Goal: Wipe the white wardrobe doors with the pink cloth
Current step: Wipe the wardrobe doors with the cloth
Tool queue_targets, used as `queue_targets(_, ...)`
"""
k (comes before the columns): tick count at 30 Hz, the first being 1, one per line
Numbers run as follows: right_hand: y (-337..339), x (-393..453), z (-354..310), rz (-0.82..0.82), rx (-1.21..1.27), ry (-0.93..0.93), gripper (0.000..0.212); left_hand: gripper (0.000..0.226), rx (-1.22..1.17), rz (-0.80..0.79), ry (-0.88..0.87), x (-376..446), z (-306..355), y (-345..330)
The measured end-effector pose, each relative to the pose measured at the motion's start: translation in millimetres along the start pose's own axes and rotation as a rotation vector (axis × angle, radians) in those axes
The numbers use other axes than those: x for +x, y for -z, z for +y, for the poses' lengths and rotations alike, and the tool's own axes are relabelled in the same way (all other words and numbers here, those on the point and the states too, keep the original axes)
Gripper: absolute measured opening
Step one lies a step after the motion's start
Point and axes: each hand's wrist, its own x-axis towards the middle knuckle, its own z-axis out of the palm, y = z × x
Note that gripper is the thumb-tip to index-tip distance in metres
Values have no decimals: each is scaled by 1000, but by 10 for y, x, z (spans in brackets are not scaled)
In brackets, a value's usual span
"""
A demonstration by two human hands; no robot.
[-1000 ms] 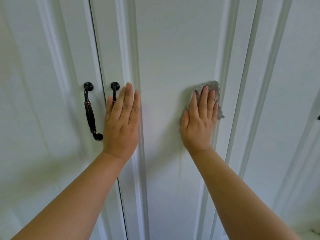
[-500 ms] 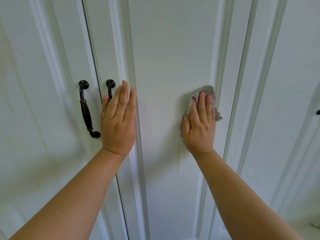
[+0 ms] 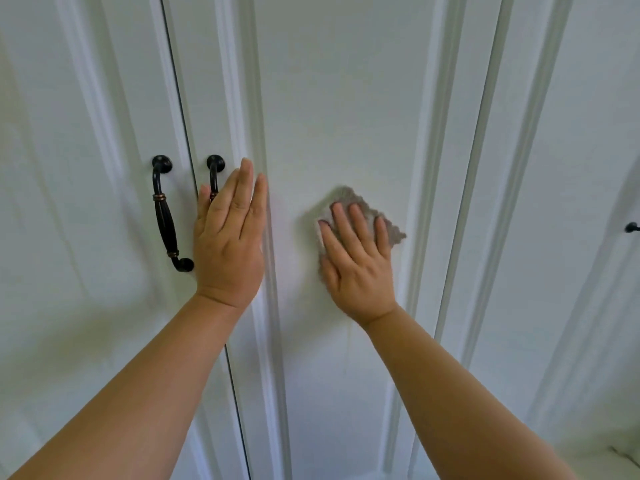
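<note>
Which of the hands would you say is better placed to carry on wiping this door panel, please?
Right hand: it presses the pink cloth flat on the panel. Left hand lies bare beside the handle.

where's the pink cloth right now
In the head view, the pink cloth lies flat under the right hand on the middle door panel, right of the left hand.

Pink cloth flat against white wardrobe door

The cloth (image 3: 360, 216) lay crumpled on the recessed middle panel of the shut door (image 3: 339, 98), pinned under 1 spread hand (image 3: 358, 268).
</note>
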Motion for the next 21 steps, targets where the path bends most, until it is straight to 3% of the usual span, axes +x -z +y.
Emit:
queue_targets(5,203,244,276,60,44,-287,54,46,-19,-3,28,-24,15,-2)
queue_targets(10,222,704,359,161,55,-380,51,43,-6,16,27,-3,37,-27)
queue_targets(13,131,425,221,185,103,-464,52,41,3,35,36,7,30,-45)
queue_targets(18,51,-960,54,-43,244,-565,54,45,29,13,22,-4,1,-36)
queue_targets(21,141,-1373,-44,-170,282,-621,65,44,59,28,37,10,36,-25)
